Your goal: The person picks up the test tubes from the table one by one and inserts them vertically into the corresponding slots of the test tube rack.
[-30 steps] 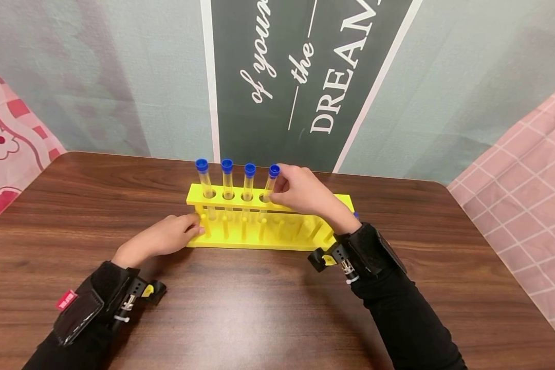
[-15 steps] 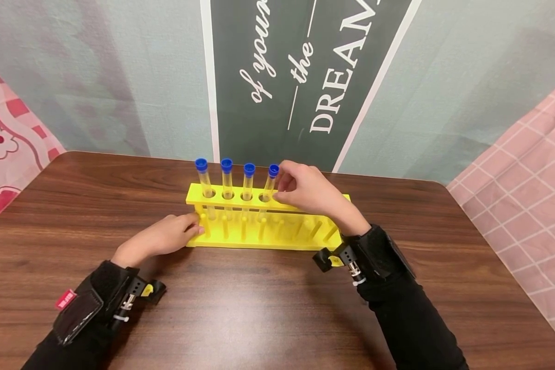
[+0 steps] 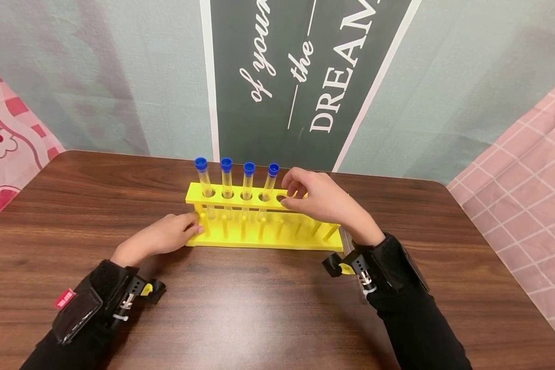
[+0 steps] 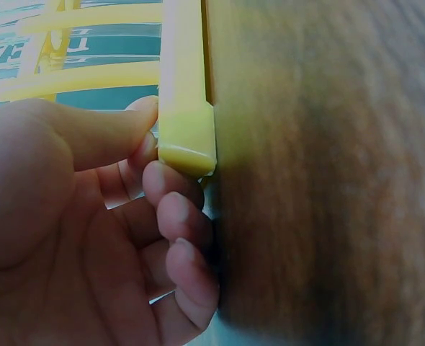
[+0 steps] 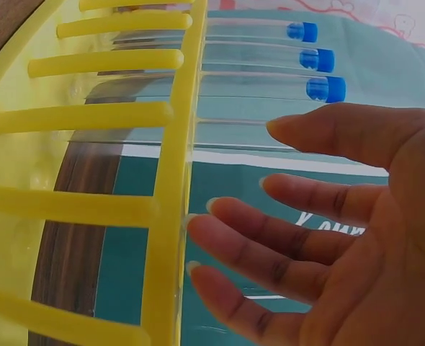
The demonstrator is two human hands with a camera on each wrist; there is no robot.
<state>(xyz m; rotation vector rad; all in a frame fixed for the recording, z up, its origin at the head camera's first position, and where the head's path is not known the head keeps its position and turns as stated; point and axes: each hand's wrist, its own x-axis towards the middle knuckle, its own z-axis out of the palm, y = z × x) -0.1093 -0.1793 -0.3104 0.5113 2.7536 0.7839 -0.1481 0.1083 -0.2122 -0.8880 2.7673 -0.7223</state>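
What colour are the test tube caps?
Blue caps, clearest in the head view.

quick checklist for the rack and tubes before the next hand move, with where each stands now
1. Rack standing upright on the table: ok.
2. Left hand gripping the rack's end: ok.
3. Four tubes in the leftmost holes, blue caps on: ok.
4. Right hand holding no tube: ok.
5. Fifth hole from the left free: ok.
6. Clear thing at the rack's right end identified: cannot tell, the right wrist hides most of it.
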